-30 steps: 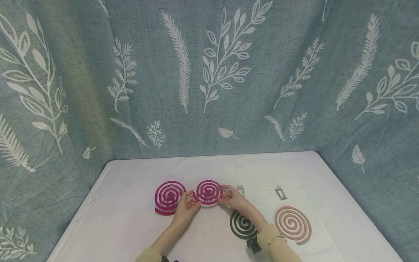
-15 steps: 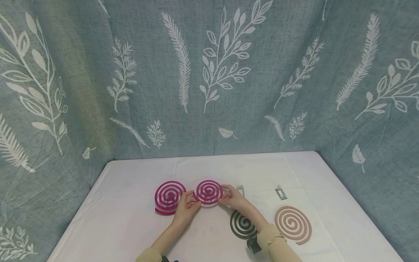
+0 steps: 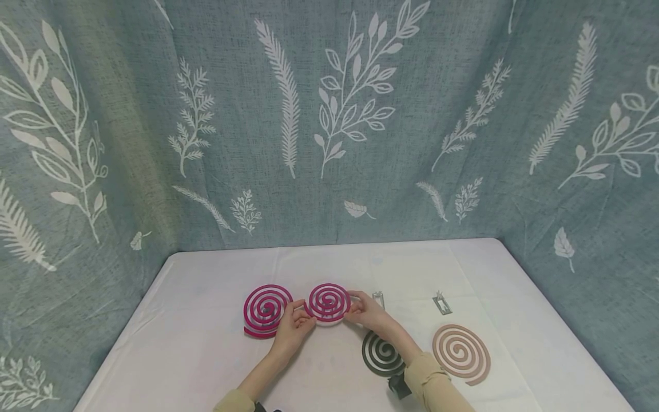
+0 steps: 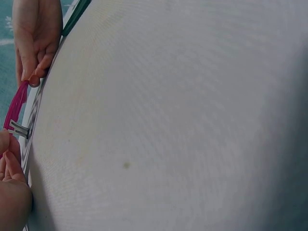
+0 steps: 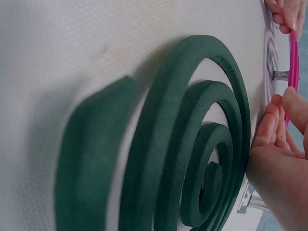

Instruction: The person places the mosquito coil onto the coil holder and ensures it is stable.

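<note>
Both hands hold a pink mosquito coil [image 3: 328,301] level at the middle of the table. My left hand [image 3: 293,326] pinches its left rim between thumb and fingers, while my right hand [image 3: 369,313] pinches the right rim. Under the coil's centre, a small metal coil stand [image 4: 19,129] shows in the left wrist view. A second pink coil [image 3: 268,309] lies just left, its right edge partly hidden by my left hand. Below my right forearm is a dark green coil [image 3: 385,350], large and close in the right wrist view.
A tan coil [image 3: 457,348] lies on the white-covered table [image 3: 154,343] to the right. Two metal stands, one [image 3: 441,304] at right and one [image 3: 378,298] beside my right hand, lie behind the coils. A black object [image 3: 399,387] sits near the right sleeve. Patterned curtain [image 3: 309,217] surrounds the table.
</note>
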`<state>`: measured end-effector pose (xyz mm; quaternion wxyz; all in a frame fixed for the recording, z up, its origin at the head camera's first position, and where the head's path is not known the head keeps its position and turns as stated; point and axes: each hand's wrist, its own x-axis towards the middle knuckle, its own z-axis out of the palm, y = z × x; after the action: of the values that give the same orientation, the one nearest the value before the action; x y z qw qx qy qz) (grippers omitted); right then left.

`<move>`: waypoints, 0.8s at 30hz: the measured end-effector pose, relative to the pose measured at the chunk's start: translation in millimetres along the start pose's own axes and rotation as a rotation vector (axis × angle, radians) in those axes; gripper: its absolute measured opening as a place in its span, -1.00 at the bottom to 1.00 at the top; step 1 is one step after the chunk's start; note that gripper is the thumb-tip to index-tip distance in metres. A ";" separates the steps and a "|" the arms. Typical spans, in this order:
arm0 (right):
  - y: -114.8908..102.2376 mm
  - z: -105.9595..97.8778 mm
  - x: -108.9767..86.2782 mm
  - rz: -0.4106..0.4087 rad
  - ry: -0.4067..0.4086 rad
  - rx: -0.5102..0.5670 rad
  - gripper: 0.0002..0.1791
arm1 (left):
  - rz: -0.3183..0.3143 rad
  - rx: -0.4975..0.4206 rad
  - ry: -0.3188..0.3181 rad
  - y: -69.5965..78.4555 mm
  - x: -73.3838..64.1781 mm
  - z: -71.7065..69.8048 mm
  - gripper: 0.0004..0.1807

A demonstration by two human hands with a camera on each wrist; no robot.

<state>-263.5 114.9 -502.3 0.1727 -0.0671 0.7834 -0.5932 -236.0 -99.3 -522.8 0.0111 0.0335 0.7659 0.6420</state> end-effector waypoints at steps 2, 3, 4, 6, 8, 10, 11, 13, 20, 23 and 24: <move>0.1 0.0 0.2 0.007 0.003 -0.002 -0.29 | -0.008 -0.002 0.001 -0.2 0.3 -0.2 -0.43; 0.0 -0.1 0.3 0.010 0.003 -0.002 -0.29 | -0.010 -0.001 0.000 -0.2 0.4 -0.2 -0.43; -0.1 0.0 0.3 0.011 0.004 -0.003 -0.29 | -0.010 -0.001 0.000 -0.1 0.4 -0.1 -0.43; -0.3 0.1 0.4 0.014 0.006 -0.005 -0.29 | -0.010 -0.002 -0.001 0.5 0.0 -0.1 -0.43; -0.6 0.3 0.2 0.013 0.008 -0.005 -0.29 | -0.010 -0.003 -0.002 0.8 -0.4 0.0 -0.43; -1.0 0.7 -0.1 0.007 0.010 -0.008 -0.29 | -0.009 -0.007 -0.002 1.6 -1.0 -0.1 -0.42; -1.1 0.8 -0.1 0.006 0.013 -0.008 -0.30 | -0.008 -0.009 -0.001 1.8 -1.1 -0.1 -0.42; -1.4 1.3 -0.1 0.005 0.016 -0.006 -0.30 | 0.002 -0.008 -0.002 1.7 -1.4 -0.1 -0.42; -1.0 1.9 1.0 0.004 0.024 -0.003 -0.30 | -0.011 -0.005 0.002 0.6 -0.3 -0.2 -0.43; -0.5 1.5 1.6 0.011 0.022 -0.004 -0.30 | -0.017 -0.001 0.003 -0.3 0.5 -0.2 -0.43; -0.4 1.4 1.8 0.011 0.021 -0.004 -0.30 | -0.019 -0.002 0.003 -0.2 0.6 -0.2 -0.43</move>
<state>-264.7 113.0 -502.6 0.1678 -0.0567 0.7866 -0.5915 -236.7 -99.5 -522.9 0.0158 0.0253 0.7657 0.6425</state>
